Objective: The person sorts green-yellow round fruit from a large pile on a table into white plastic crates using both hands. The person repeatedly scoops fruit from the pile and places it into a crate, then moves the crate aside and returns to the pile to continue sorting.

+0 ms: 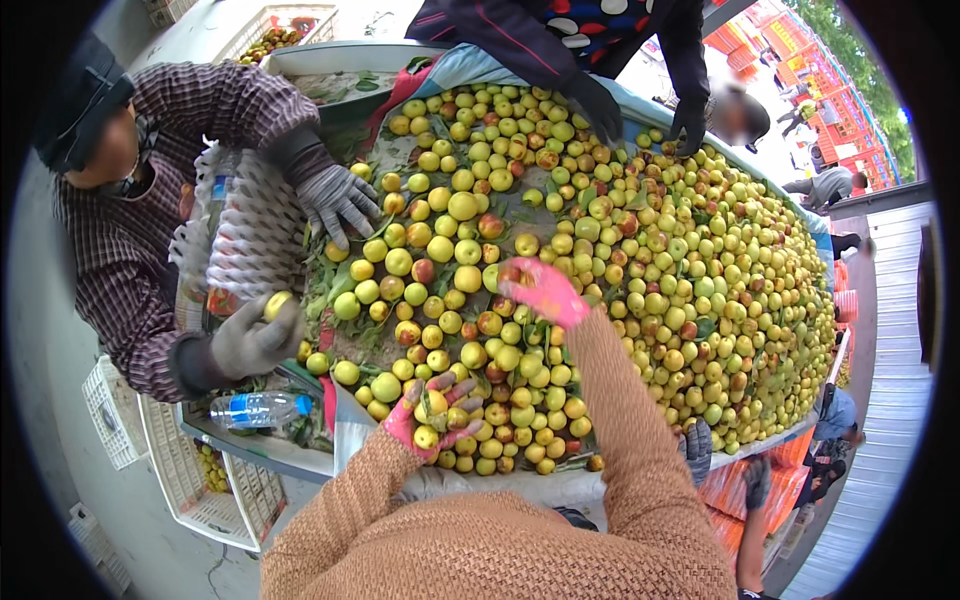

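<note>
A broad heap of green, yellow and red-blotched jujube-like fruits [697, 285] covers the sorting table. My left hand [439, 411], in a pink glove with grey fingers, is palm up at the near edge and cradles several of these fruits. Farther in, my right hand [541, 289], in a pink glove, reaches over the middle of the heap; its fingers curl round a reddish fruit, slightly blurred. Green leaves [341, 289] lie among the fruits on the left.
At the left a co-worker's grey-gloved hand holds a fruit [277, 306]; their other glove touches the table. Another person's black gloves [596, 109] reach in from the far side. A water bottle [260, 409] lies at the near-left corner, above white plastic crates [214, 517]. Grey gloves show at right.
</note>
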The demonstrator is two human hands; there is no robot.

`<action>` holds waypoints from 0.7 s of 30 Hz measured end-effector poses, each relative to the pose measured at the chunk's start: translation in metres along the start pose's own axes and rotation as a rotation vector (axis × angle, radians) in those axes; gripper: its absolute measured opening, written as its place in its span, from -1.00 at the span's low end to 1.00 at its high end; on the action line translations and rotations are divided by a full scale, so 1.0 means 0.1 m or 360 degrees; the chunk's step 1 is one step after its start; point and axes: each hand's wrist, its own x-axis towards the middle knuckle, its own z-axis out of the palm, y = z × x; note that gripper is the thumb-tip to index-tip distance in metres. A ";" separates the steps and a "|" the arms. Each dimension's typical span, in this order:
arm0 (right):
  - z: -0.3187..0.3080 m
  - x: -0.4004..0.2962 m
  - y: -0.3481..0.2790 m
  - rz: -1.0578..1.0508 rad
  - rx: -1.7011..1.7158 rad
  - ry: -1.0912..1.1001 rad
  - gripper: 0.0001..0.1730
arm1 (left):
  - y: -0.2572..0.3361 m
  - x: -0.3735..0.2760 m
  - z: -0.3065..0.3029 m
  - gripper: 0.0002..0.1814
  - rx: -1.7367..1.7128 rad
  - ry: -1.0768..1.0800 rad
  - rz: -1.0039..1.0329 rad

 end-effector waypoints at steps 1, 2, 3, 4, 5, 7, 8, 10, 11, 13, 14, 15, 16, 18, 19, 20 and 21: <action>0.23 -0.20 0.07 -0.0004 0.0580 -0.0019 -0.41 | 0.02 -0.03 0.02 -0.34 0.0026 -0.0092 -0.0003; 0.41 -0.44 -0.34 0.0334 0.0925 -0.0053 -0.45 | 0.06 -0.09 0.02 -0.34 0.0024 -0.0131 0.0067; 0.69 -0.62 -0.44 0.0264 0.0959 0.0004 -0.46 | 0.07 -0.16 0.08 -0.35 0.0030 -0.0188 0.0082; 0.98 -0.70 -0.66 0.0216 0.0689 0.0004 -0.48 | 0.08 -0.27 0.11 -0.35 -0.0042 -0.0264 0.0134; 1.26 -0.80 -0.96 0.0130 0.0684 -0.0114 -0.44 | 0.17 -0.40 -0.11 -0.33 -0.0110 -0.0102 0.0094; 1.91 -0.80 -1.25 -0.0437 -0.0031 -0.0168 -0.36 | 0.21 -0.84 0.03 -0.35 0.0198 0.0132 0.0536; 2.36 -0.79 -1.33 -0.0703 -0.0091 -0.0046 -0.36 | 0.33 -1.04 -0.16 -0.34 0.0166 0.0034 0.0801; 2.79 -0.65 -1.98 -0.0880 0.0043 -0.0485 -0.34 | 0.52 -1.69 -0.47 -0.43 -0.0211 -0.0014 0.1144; 3.04 -0.62 -2.33 -0.0957 0.0017 -0.0698 -0.33 | 0.51 -2.08 -0.45 -0.41 0.0043 0.0370 0.1485; 4.02 -0.55 -2.55 -0.1529 0.0169 -0.0548 -0.37 | 0.66 -2.72 -0.64 -0.39 -0.0225 0.0581 0.1837; 3.93 -0.57 -2.84 -0.1500 -0.0095 -0.0642 -0.41 | 0.82 -3.08 -1.03 -0.38 -0.0370 0.0773 0.1982; 3.83 -0.57 -3.12 -0.1456 -0.0358 -0.0722 -0.45 | 0.96 -3.33 -1.45 -0.37 -0.0508 0.0964 0.2114; 4.35 -0.43 -3.01 -0.1803 -0.0152 -0.0122 -0.53 | 0.94 -3.41 -1.73 -0.33 0.0466 0.1516 0.2269; 3.71 -0.40 -3.12 -0.1571 -0.0204 -0.0869 -0.57 | 0.99 -3.48 -1.95 -0.27 0.0559 0.1477 0.2458; 3.27 -0.41 -3.04 -0.1414 -0.0236 -0.1210 -0.59 | 1.05 -3.48 -2.05 -0.23 0.0631 0.1434 0.2540; 3.00 -0.46 -2.73 -0.1480 0.0142 -0.0983 -0.63 | 1.25 -3.59 -2.31 -0.23 -0.0289 0.0988 0.2567; 2.50 -0.45 -2.54 -0.1280 0.0263 -0.1122 -0.64 | 1.26 -3.50 -2.25 -0.25 -0.0612 0.0887 0.2430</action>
